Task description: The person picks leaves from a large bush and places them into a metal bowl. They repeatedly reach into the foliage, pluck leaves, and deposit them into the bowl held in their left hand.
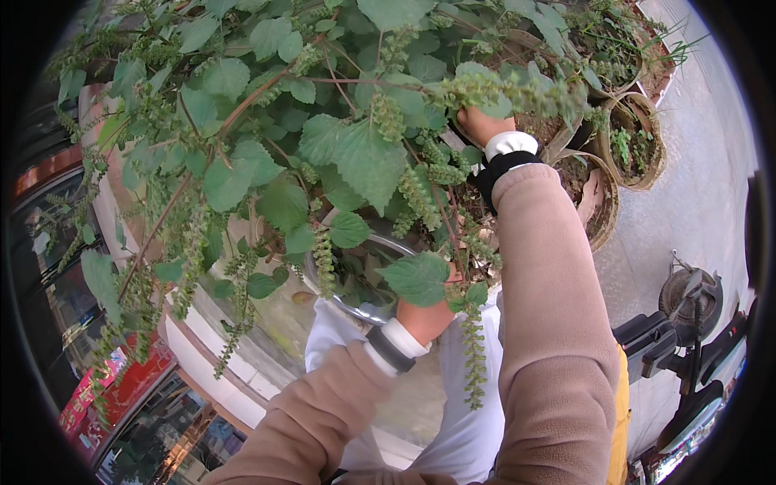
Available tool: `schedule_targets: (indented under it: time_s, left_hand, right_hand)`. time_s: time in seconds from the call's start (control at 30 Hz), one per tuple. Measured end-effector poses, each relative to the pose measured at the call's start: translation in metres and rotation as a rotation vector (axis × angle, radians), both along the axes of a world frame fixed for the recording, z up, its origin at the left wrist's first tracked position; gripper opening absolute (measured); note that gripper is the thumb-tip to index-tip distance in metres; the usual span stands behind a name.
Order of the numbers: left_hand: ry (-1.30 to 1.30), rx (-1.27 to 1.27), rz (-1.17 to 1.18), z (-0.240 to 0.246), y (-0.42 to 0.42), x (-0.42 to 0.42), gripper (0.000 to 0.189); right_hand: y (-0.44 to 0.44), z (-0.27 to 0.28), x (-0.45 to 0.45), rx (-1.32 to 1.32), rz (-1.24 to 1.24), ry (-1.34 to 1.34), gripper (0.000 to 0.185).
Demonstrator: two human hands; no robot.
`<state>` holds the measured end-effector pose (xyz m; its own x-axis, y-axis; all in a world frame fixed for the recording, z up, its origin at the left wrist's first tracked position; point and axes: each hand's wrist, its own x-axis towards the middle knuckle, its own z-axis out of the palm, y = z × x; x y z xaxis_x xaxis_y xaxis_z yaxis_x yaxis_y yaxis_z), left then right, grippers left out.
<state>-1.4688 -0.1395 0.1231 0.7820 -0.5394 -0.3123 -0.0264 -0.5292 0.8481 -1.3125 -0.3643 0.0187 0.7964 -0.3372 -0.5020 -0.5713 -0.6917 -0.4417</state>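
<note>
A large leafy plant with green seed spikes, perilla by its look (370, 157), spreads across the view before me. My right hand (488, 126) reaches into its foliage at the upper right. The fingers look curled, but leaves hide their tips and whatever they touch. Lower down, my left hand (424, 320) is beside a reddish stem (447, 224), partly covered by a broad leaf (418, 279); its grip is hidden. Just left of that hand, a shiny metal bowl (370, 314) stands in front of my legs, with loose green leaves (357, 276) inside.
Round planters with soil, such as this one (633, 142) and a nearer one (597, 200), stand to the right on grey pavement (697, 200). A parked two-wheeler (691, 309) is at the right edge. A pale ledge (206, 345) and glass panes lie to the left.
</note>
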Motion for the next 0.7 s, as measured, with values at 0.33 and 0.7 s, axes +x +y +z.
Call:
schedule_targets:
  time_s: [0.33,0.7]
  left_hand:
    - [-0.075,0.286,-0.243,0.013,-0.014,0.015,0.02]
    - [0.025,0.351,-0.268,0.031,-0.065,0.024,0.026]
  right_hand:
    - [-0.03,0.011,-0.088,0.516,-0.51,-0.545,0.022]
    - [0.04,0.117,-0.211,0.73,-0.712,-0.226,0.028]
